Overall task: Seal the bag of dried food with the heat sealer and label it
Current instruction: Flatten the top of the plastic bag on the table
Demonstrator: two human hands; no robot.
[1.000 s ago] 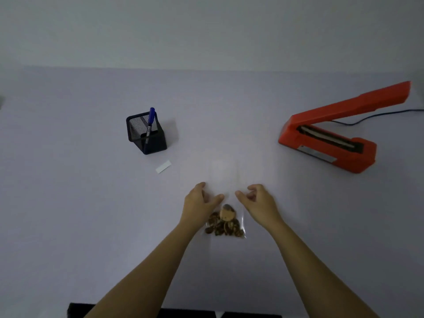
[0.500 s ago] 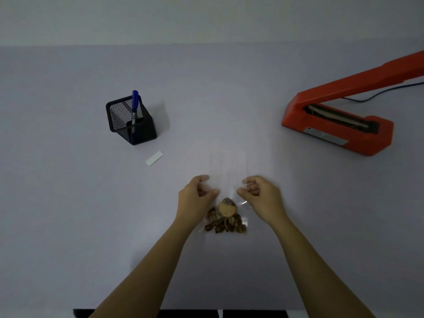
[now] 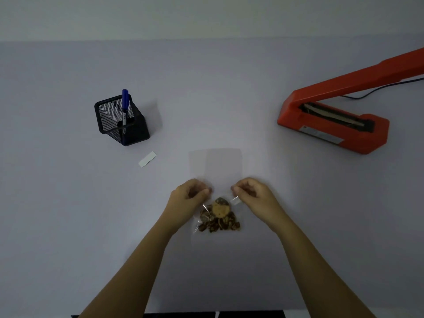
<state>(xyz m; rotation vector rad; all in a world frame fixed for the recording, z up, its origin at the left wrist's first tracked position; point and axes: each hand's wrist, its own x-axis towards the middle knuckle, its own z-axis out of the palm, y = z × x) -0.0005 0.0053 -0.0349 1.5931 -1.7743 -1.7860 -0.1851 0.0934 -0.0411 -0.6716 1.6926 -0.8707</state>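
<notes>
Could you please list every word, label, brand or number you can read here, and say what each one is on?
No text can be read.
Blue marker in the mesh pen holder: dark print on its white band, too small.
Orange heat sealer: a silver plate on its front, blurred.
White label on the table: looks blank.
Clear bag: no print visible.

Pale table (image 3: 68, 226) bears bag (image 3: 216, 171), label (image 3: 147, 159), pen holder (image 3: 121, 120), sealer (image 3: 332, 125), apparently open.

Both forearms reach forward, converging. The left hand (image 3: 191, 195) and right hand (image 3: 253, 194) sit close together, fingers curled into pinches.
</notes>
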